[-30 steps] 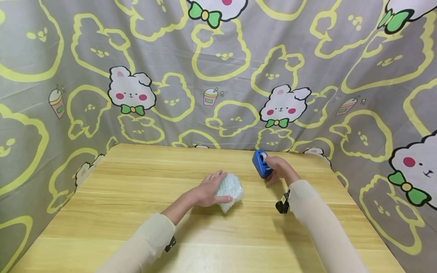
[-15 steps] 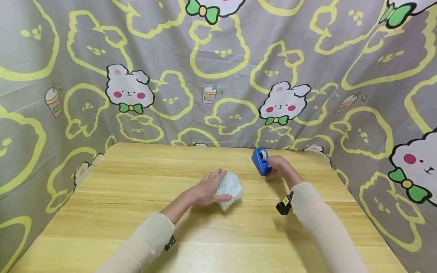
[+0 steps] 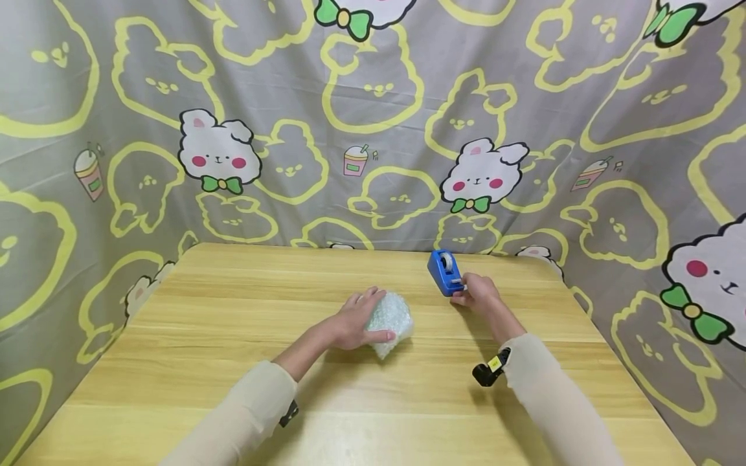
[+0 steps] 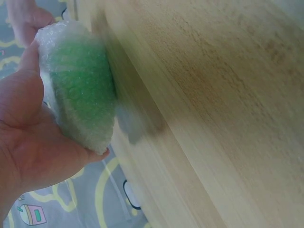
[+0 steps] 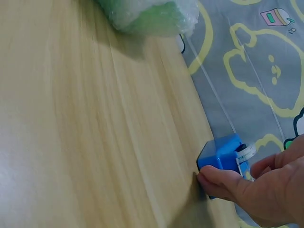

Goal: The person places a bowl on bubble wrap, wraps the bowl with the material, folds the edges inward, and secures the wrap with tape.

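A bundle of bubble wrap (image 3: 392, 318) with something green showing through stands near the middle of the table. My left hand (image 3: 354, 327) grips it from the left, thumb on the near side and fingers round the far side. In the left wrist view the green inside the wrap (image 4: 83, 78) is plain, but its kind is hidden. A blue tape dispenser (image 3: 444, 275) with a tape roll stands at the back right. My right hand (image 3: 480, 294) holds its near end, thumb low against the blue body (image 5: 223, 153) and fingers by the cutter. Whether the fingers touch the tape cannot be told.
The wooden table (image 3: 233, 362) runs back to a grey patterned curtain (image 3: 280, 97), which also hangs on both sides. A small black camera (image 3: 489, 370) sits at the right wrist.
My right hand has slid from beside the tape roll toward the dispenser's near end, leaving the roll in fuller view. The left hand still holds the wrapped bundle in about the same place.
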Tool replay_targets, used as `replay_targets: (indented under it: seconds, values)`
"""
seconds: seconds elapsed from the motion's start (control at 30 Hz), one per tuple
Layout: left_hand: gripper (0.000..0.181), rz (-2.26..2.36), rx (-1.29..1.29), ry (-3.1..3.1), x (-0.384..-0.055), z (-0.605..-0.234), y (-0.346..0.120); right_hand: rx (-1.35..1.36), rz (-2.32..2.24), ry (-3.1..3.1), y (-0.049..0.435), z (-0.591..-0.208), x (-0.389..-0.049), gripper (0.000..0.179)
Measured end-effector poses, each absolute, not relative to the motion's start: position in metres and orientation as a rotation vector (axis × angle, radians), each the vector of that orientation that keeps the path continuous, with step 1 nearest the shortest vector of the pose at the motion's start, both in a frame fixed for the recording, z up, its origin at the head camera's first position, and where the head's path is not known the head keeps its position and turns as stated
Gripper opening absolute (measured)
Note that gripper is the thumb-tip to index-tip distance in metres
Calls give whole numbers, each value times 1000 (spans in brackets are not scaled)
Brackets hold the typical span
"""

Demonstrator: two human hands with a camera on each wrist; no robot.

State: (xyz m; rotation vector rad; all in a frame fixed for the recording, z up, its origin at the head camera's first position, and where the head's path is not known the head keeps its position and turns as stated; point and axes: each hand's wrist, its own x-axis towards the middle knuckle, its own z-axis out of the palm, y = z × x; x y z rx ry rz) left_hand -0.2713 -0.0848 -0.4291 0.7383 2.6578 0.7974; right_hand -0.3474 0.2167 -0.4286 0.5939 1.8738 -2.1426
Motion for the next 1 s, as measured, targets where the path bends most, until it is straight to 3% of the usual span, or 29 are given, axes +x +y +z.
replay_targets:
  seconds: [0.13, 0.57, 1.0]
  values:
    - [93, 789, 739, 2664, -271, -430, -85, 578, -2103, 1911, 218, -433, -344, 66]
    - [94, 802, 741, 2661, -271, -430, -85, 379, -1793, 2255, 233, -437, -337, 25]
    - [95, 802, 752, 2661, -272, -431, -86, 461, -1521, 2569, 236, -456, -341, 29]
